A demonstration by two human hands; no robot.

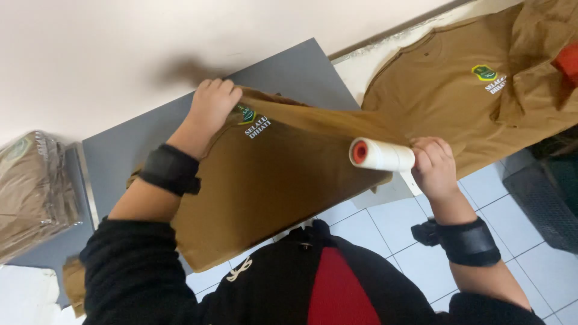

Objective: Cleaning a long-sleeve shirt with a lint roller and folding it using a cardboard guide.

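A brown shirt (283, 180) is spread over a grey table (289, 75), with its lower part hanging off the near edge toward the person. It's pinned down by the left hand (211, 108), which is laid flat near the collar, fingers curled lightly over the top edge next to the small green chest emblem (245, 113) — probably so the cloth is kept taut and doesn't slide. Nothing is really gripped there, just pressed.

A white lint roller (382, 155) with a red core is held in the right hand (435, 165), fingers closed round its handle end. The roll is kept sideways, right at the shirt's right edge — touching the fabric or just off it, can't be told for sure.

A second brown shirt (463, 102) is laid out beyond, well clear of the one being handled. Bagged folded shirts (33, 192) are stacked at the far left, kept apart from the loose ones. Black wristbands are worn on both wrists.
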